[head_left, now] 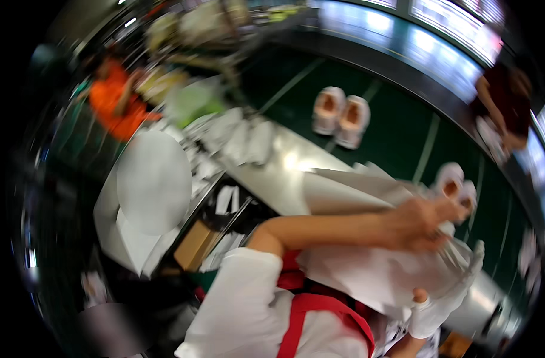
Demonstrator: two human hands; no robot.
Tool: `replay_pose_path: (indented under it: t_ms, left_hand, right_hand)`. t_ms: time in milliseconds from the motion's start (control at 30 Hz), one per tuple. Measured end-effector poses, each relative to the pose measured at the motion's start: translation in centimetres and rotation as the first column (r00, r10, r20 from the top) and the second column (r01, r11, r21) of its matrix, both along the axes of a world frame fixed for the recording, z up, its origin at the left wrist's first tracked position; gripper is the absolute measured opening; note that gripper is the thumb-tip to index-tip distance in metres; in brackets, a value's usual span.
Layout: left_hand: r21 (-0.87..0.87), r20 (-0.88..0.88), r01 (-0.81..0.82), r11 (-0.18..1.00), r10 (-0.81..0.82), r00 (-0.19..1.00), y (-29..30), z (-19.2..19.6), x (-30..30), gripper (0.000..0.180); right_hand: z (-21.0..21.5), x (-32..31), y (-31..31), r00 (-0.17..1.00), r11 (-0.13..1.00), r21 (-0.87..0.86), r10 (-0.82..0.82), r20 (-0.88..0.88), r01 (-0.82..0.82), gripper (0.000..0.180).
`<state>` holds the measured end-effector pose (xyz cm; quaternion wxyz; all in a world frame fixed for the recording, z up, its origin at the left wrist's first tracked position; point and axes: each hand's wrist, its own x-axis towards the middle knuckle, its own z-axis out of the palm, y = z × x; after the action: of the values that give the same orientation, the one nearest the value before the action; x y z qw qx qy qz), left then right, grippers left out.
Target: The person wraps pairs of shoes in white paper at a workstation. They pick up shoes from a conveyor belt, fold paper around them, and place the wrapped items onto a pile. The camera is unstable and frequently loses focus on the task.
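Observation:
The picture is blurred and tilted. My left hand [420, 224] is bare and reaches out from a white sleeve, its fingers closed on a large white sheet [356, 271] that lies creased over the end of a steel table [278, 173]. My right hand [442, 304] wears a white glove and grips the lower right edge of the same sheet. A red apron strap [311, 310] crosses my chest below the sheet.
Several folded white pieces [239, 140] lie farther along the table. Two pairs of white slippers [339, 116] [457, 185] rest on the green floor. A white rounded cap [154, 179] is at my left. A person in orange [114, 101] and another in dark red [505, 98] stand farther off.

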<state>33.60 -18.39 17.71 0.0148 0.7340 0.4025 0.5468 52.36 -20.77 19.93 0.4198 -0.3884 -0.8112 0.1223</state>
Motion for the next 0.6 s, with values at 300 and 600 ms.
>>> replay_pose_path:
  t_ms: [300,600]
  left_hand:
    - [0.002,0.869,0.602,0.799,-0.299,0.395,-0.2,3.4,2.0,0.059]
    - [-0.646,0.247,0.368,0.669,-0.273,0.930,-1.1,-0.2,-1.5,0.105]
  right_hand:
    - [-11.2,2.7,5.9,0.969,0.765,-0.604,0.106,-0.224,-0.223,0.075]
    - [-4.5,-0.4,9.6,0.945,0.895,-0.392,0.086,-0.314,-0.212,0.064]
